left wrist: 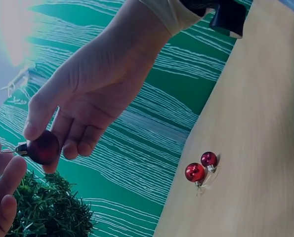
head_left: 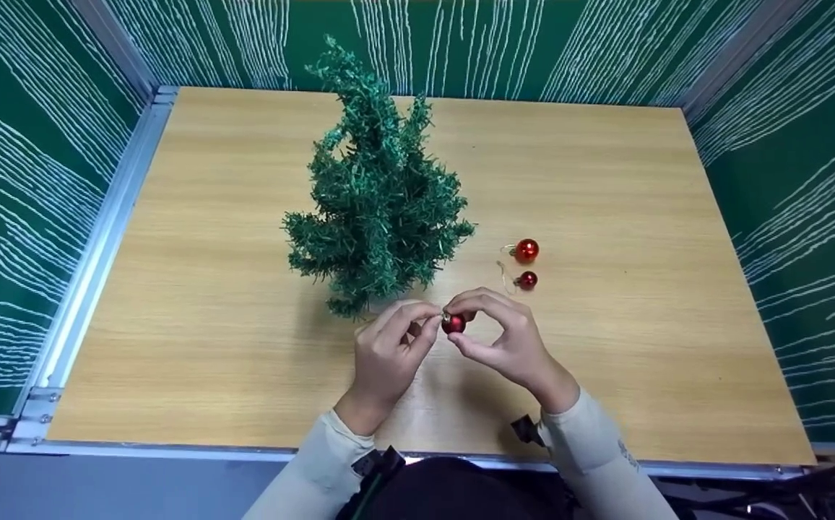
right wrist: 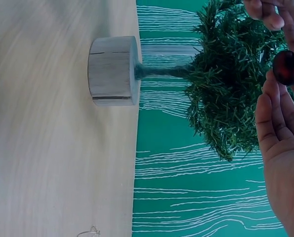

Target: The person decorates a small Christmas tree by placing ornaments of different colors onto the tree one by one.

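At five o'clock from the tinsel Christmas tree, our right hand pinches a red bauble, our left hand its hanging thread; we're apparently adjusting that thread, which next calls for spreading it.

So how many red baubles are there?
3: a bauble in the right hand; a larger bauble and a smaller bauble on the table, right of the Christmas tree in the head view. Branches may hide others.
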Demonstrator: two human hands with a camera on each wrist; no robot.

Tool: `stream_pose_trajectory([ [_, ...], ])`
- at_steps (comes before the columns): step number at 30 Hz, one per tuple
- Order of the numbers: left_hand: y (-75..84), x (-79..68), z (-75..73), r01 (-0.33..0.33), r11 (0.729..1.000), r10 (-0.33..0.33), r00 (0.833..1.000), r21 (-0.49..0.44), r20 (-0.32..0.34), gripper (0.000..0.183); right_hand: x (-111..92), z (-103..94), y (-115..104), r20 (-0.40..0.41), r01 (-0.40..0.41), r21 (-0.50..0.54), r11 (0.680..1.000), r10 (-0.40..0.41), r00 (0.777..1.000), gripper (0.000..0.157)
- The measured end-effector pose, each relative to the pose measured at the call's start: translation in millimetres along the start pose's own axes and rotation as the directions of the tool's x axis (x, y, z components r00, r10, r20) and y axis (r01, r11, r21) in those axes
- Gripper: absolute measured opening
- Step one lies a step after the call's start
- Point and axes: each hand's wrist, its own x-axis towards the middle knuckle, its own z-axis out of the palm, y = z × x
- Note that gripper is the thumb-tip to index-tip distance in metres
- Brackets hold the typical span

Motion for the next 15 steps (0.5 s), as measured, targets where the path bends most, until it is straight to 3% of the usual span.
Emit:
stream_pose_trajectory([
  [6,1.4,1.2,0.4,-0.013,1.0,0.012,0.999,0.004,0.037,0.007,-15,4.3,23,0.022,-0.011,-0.012,1.0,0.011,1.0,0.033],
  [15,0.2,2.5,1.6,-0.029,0.999,0.028,0.997,0.018,0.066,0.006,-15,4.5,24,0.039,-0.043,-0.016,0.999,0.043,0.998,0.034],
])
